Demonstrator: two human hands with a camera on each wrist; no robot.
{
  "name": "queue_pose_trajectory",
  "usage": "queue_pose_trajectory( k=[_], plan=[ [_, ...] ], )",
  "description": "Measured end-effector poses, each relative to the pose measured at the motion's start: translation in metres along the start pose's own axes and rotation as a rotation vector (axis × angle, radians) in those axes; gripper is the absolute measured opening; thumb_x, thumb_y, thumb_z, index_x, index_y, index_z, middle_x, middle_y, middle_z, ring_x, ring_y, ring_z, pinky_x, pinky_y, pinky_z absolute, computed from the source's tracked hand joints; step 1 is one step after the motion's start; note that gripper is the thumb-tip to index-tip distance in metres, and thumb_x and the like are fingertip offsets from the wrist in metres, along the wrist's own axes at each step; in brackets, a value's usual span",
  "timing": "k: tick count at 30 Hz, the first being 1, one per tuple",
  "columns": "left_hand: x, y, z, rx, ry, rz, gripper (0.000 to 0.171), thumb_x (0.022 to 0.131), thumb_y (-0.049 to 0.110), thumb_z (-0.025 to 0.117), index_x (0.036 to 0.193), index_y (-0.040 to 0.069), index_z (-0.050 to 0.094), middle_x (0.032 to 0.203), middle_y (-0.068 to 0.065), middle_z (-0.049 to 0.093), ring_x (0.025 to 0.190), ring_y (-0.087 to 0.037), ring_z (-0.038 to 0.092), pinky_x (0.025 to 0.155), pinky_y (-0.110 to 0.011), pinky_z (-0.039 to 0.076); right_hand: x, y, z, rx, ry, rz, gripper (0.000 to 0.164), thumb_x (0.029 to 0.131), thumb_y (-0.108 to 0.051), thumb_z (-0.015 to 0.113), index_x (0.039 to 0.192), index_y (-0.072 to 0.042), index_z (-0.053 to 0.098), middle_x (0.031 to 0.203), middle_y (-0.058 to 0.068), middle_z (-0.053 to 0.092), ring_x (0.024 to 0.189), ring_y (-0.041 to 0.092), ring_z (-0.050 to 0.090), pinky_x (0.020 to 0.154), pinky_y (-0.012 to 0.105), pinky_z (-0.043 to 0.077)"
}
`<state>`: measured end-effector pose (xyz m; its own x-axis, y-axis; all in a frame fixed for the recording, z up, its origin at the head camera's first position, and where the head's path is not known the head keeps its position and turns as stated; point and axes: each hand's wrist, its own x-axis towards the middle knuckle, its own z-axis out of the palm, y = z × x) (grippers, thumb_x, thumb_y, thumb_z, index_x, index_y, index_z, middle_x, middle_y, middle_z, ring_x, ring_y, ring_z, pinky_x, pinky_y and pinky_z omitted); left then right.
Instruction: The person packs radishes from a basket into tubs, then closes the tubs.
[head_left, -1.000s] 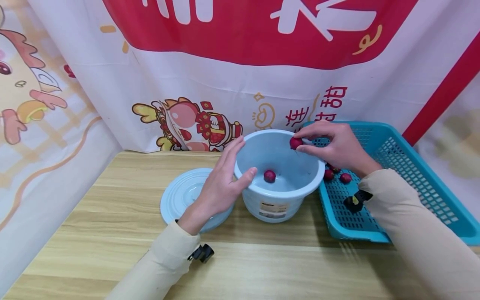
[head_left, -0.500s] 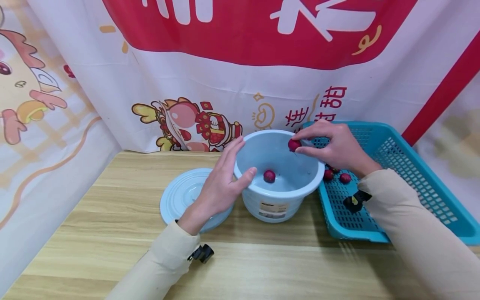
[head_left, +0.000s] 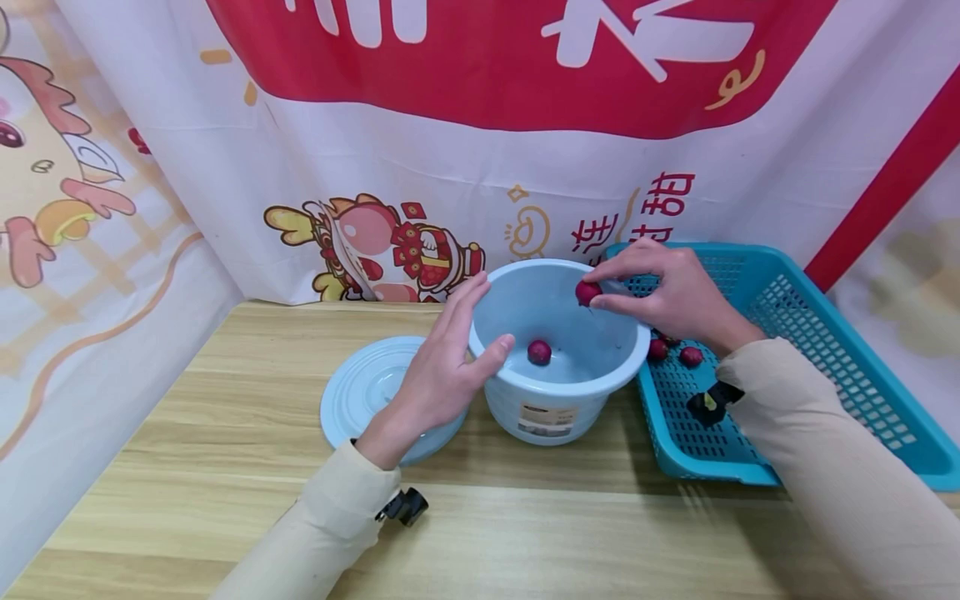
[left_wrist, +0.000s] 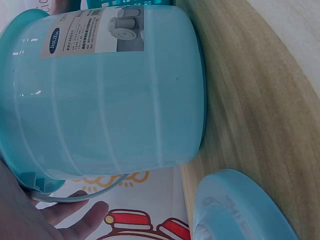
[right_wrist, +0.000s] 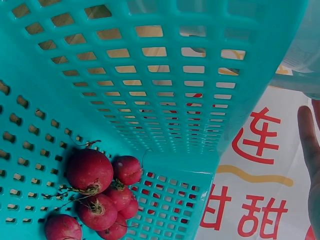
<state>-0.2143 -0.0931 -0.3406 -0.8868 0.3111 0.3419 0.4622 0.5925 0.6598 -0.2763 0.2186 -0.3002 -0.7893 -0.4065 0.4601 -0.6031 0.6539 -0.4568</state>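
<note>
Pale wood makes up the table (head_left: 187,467) before us, and a printed cloth (head_left: 480,158) hangs behind it at twelve o'clock. Toward the left, a light blue lid (head_left: 352,400) lies on the wood, between eight and nine o'clock from the bucket (head_left: 501,410) and partly hidden by our left wrist. Next comes our left hand (head_left: 446,367), laid at nine o'clock on the bucket's rim, its fingers nearly straight and its thumb spread apart from them; the left wrist view shows a thin handle (left_wrist: 80,198) crossing by those fingers. That light blue bucket stands upright, with a label (head_left: 548,419) at six o'clock on its outer wall. We see a lone radish (head_left: 538,352) on its floor, toward eight o'clock as we look in. Further right, the held radish (head_left: 587,292) shows within the bucket's mouth, near one o'clock; we cannot tell whether it sits below the rim. Our right hand (head_left: 667,283) has it pinched, thumb and fingers clamped on its sides, reaching over from three o'clock. Under that forearm is a teal basket (head_left: 712,472) with slotted walls, just beside the bucket at three o'clock. We find a cluster of radishes (right_wrist: 90,171) in it, red and trailing thin roots, gathered near its ten o'clock corner.
</note>
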Motion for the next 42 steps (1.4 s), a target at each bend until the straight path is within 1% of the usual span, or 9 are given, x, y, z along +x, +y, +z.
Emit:
queue_pose_trajectory(
  k=[3,5,8,14,20,26,34,37,42],
  plan=[
    [0.0005,0.0005,0.0004,0.001,-0.001,0.003,0.084,0.099,0.059,0.048,0.169,0.019,0.025,0.179,0.011,0.014,0.165,-0.023,0.024,0.124,-0.066,0.036,-0.0007,-0.0002,-0.0008,-0.004,0.0,0.018,0.04,0.084,-0.026,0.091,0.123,-0.026,0.081,0.113,-0.003,0.081,0.106,0.007,0.058,0.08,0.028,0.051],
    [0.0011,0.0008,0.0005,0.001,-0.002,0.004,0.084,0.099,0.059,0.048,0.169,0.019,0.025,0.179,0.011,0.014,0.165,-0.023,0.024,0.124,-0.066,0.036,-0.001,-0.0002,-0.0013,-0.004,-0.001,0.028,0.04,0.084,-0.026,0.091,0.123,-0.026,0.081,0.113,-0.003,0.081,0.107,0.008,0.058,0.08,0.03,0.053],
    [0.0014,0.0013,0.0005,0.001,0.0,0.007,0.084,0.099,0.059,0.048,0.169,0.019,0.025,0.179,0.011,0.014,0.164,-0.023,0.025,0.123,-0.067,0.037,-0.0009,-0.0002,-0.0017,-0.004,-0.002,0.029,0.04,0.084,-0.026,0.091,0.123,-0.026,0.081,0.113,-0.003,0.081,0.107,0.008,0.058,0.078,0.032,0.056],
    [0.0017,0.0018,0.0004,0.001,-0.002,0.003,0.084,0.099,0.059,0.048,0.169,0.019,0.025,0.179,0.011,0.013,0.164,-0.023,0.025,0.124,-0.066,0.037,-0.0007,0.0001,-0.0016,-0.001,0.006,0.016,0.038,0.084,-0.024,0.091,0.121,-0.026,0.082,0.112,-0.002,0.081,0.106,0.013,0.059,0.072,0.026,0.055],
    [0.0015,0.0026,0.0,0.003,-0.004,-0.002,0.084,0.099,0.059,0.048,0.17,0.02,0.025,0.179,0.012,0.013,0.165,-0.022,0.024,0.123,-0.066,0.037,-0.0001,-0.0024,-0.0016,0.022,0.015,0.026,0.031,0.086,-0.024,0.09,0.116,-0.025,0.084,0.111,0.001,0.081,0.105,0.015,0.059,0.073,0.028,0.052],
    [0.0014,0.0024,0.0007,0.002,-0.005,0.001,0.084,0.099,0.059,0.048,0.169,0.019,0.025,0.179,0.012,0.013,0.165,-0.022,0.023,0.123,-0.066,0.037,-0.001,-0.0034,-0.002,0.029,0.016,0.041,0.029,0.085,-0.025,0.09,0.114,-0.025,0.084,0.111,0.003,0.081,0.104,0.017,0.058,0.07,0.024,0.051],
    [0.0015,0.002,0.0018,-0.003,-0.006,-0.003,0.084,0.1,0.059,0.048,0.169,0.02,0.025,0.179,0.011,0.014,0.165,-0.023,0.024,0.123,-0.067,0.036,-0.0022,-0.0011,-0.0031,0.022,0.008,0.056,0.031,0.086,-0.026,0.09,0.116,-0.026,0.083,0.111,-0.002,0.08,0.104,0.013,0.059,0.073,0.026,0.054],
    [0.0007,0.0023,0.0014,-0.006,-0.007,-0.006,0.084,0.1,0.059,0.049,0.17,0.02,0.024,0.179,0.012,0.013,0.165,-0.023,0.023,0.124,-0.067,0.036,-0.0018,-0.001,-0.0038,0.04,0.004,0.07,0.03,0.086,-0.026,0.089,0.116,-0.026,0.083,0.111,-0.003,0.079,0.102,0.012,0.06,0.072,0.024,0.056],
    [-0.0002,0.001,0.0009,-0.006,0.001,-0.007,0.083,0.1,0.058,0.049,0.169,0.02,0.025,0.179,0.012,0.013,0.165,-0.022,0.023,0.125,-0.066,0.035,-0.0006,-0.004,-0.0077,0.069,-0.008,0.088,0.031,0.087,-0.027,0.089,0.117,-0.027,0.083,0.114,0.0,0.079,0.096,0.016,0.066,0.072,0.02,0.058]
  ],
)
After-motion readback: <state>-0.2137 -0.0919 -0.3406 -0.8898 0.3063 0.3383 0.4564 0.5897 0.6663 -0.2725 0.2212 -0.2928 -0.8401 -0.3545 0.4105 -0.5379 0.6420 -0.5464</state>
